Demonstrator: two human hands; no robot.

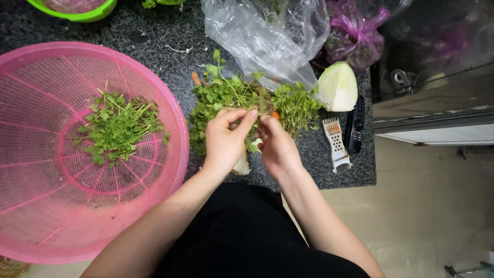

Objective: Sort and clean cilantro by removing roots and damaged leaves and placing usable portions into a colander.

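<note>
A pile of green leafy herbs (226, 98) lies on the dark speckled counter (154, 36). My left hand (224, 139) and my right hand (277, 146) meet over its near edge, both pinching stems of the herbs between thumb and fingers. A second clump of the same herbs (296, 105) lies just right of my hands. To the left stands a large pink plastic colander (31, 103) with a small heap of picked herb sprigs (118, 126) in its middle.
A cut cabbage half (338, 86) rests at the right, with a white peeler (335, 143) and a black remote-like object (356, 123) near the counter edge. Clear plastic bags (267, 36) and a purple bag (355, 31) lie behind. A green bowl (77, 10) sits top left.
</note>
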